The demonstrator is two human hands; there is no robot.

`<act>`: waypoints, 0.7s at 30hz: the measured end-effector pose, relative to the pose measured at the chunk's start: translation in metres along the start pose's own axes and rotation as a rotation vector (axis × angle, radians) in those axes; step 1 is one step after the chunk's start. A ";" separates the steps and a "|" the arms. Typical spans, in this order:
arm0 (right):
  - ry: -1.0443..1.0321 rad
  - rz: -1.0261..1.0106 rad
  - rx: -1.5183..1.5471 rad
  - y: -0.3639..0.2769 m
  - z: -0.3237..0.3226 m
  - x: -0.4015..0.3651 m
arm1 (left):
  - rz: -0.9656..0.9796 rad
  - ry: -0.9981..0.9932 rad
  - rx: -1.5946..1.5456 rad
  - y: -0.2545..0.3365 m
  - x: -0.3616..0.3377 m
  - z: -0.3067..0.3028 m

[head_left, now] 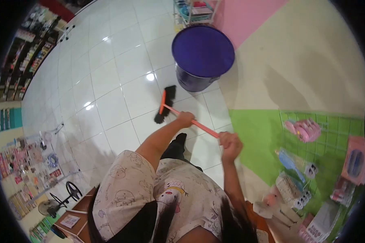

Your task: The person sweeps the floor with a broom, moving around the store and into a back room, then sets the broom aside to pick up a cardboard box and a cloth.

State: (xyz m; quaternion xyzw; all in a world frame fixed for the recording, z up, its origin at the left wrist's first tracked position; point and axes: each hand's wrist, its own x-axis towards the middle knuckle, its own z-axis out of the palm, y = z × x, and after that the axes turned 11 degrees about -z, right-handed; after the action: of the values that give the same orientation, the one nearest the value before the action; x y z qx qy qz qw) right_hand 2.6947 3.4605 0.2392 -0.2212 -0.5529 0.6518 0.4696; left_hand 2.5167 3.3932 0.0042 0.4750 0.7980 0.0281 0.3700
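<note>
A broom with a pink-orange handle [205, 128] and black bristles [169, 98] slants across the middle of the view, its head on the white tiled floor. My left hand [186, 119] is closed round the lower part of the handle, nearer the bristles. Higher up, at the handle's top end, my right hand [230, 145] is wrapped round it. Just beyond the broom head stands a large purple bin [203, 52] with a flat lid.
A small rack [194, 18] stands behind the bin. On the right, a wall with a wire grid [328, 121] holds hanging goods. Shelves [26, 60] and a display of small items [30, 158] line the left, above a black fan [48, 207].
</note>
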 end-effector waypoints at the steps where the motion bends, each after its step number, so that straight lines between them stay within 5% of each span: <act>1: -0.025 -0.012 -0.013 0.016 0.015 -0.008 | -0.052 -0.026 0.119 -0.027 0.000 -0.002; 3: -0.035 -0.010 -0.042 0.039 0.046 -0.023 | -0.263 -0.049 0.254 -0.054 -0.010 -0.022; 7: -0.129 -0.024 -0.120 0.050 0.083 -0.045 | -0.380 0.393 0.029 -0.096 -0.028 -0.020; 10: -0.182 -0.118 -0.083 0.034 0.094 -0.032 | -0.210 0.633 -0.196 -0.098 -0.044 -0.035; 13: -0.186 -0.134 0.063 -0.015 0.105 0.020 | -0.077 0.595 -0.351 -0.068 -0.084 -0.079; 17: -0.219 0.140 0.275 -0.063 0.143 0.093 | -0.168 0.604 -0.669 -0.027 -0.158 -0.087; 21: -0.546 0.467 0.394 0.039 0.170 0.096 | -0.634 0.663 -0.821 -0.026 -0.199 -0.015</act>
State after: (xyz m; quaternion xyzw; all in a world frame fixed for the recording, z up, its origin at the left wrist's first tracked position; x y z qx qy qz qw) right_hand 2.4985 3.4576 0.2748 -0.0655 -0.4566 0.8691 0.1785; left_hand 2.5434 3.2287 0.1171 -0.0007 0.8969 0.3680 0.2452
